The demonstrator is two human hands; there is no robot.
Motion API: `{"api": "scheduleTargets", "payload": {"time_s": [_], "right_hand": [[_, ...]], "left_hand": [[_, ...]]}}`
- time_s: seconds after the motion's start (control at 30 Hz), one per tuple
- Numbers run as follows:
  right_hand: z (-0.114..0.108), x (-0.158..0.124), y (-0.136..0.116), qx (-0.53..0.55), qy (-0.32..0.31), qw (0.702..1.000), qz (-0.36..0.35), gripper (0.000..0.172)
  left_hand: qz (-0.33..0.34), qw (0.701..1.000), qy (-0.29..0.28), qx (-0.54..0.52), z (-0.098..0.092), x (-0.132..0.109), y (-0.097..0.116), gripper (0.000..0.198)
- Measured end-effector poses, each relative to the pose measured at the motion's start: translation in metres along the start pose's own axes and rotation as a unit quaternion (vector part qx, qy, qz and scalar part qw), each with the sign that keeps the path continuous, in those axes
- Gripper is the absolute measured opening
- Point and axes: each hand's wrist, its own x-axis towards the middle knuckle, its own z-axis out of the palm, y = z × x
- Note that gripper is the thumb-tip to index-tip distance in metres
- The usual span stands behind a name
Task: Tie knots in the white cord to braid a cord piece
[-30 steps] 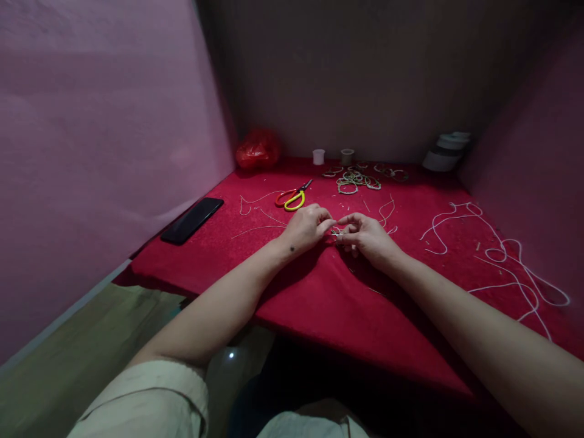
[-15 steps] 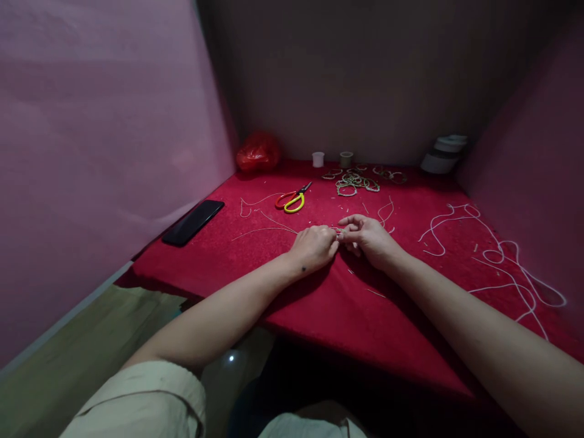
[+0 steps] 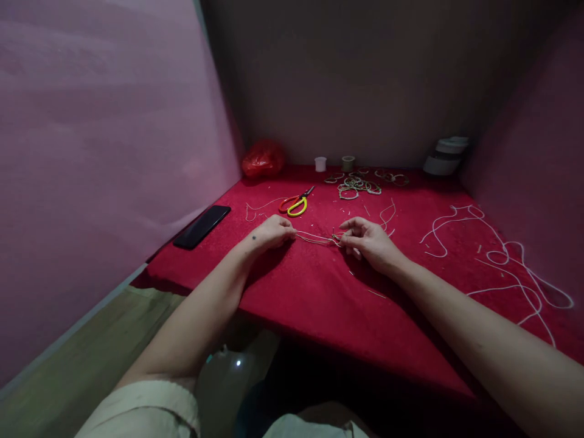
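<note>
Thin pale cords stretch between my two hands, just above the red cloth. My left hand is closed around their left ends. On the right, my right hand pinches the other end between thumb and fingers, where a small knotted, greenish part shows at the fingertips. The rest of that part is hidden by the fingers. Scissors with one red and one yellow handle lie beyond my left hand. A pile of knotted cord bracelets rests farther back.
A black phone lies at the left edge of the red cloth. Along the back stand a red plastic bag, a white cup, a greenish spool and a white-lidded container. Loose white cord sprawls at right; cord scraps lie about.
My left hand has moved left, away from my right hand, drawing the cords out straight between them. My right hand stays nearly in place, still pinching. The view has shifted slightly.
</note>
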Motion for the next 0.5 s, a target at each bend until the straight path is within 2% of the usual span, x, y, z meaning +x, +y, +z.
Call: {"api": "scheduleTargets", "payload": {"time_s": [0.07, 0.13, 0.33, 0.5], "right_hand": [[0.001, 0.000, 0.001, -0.012, -0.001, 1.000, 0.003, 0.026], [0.001, 0.001, 0.001, -0.023, -0.002, 1.000, 0.006, 0.025], [0.002, 0.003, 0.000, -0.054, 0.000, 0.998, 0.016, 0.023], [0.001, 0.005, 0.003, -0.096, -0.004, 0.995, 0.015, 0.023]], "left_hand": [[-0.003, 0.992, 0.051, 0.115, 0.001, 0.008, 0.004, 0.015], [-0.011, 0.982, 0.082, 0.167, 0.001, 0.017, 0.008, 0.013], [-0.050, 0.963, 0.137, 0.225, -0.008, 0.042, 0.006, 0.026], [-0.063, 0.952, 0.154, 0.256, -0.020, 0.035, -0.010, 0.027]]}}
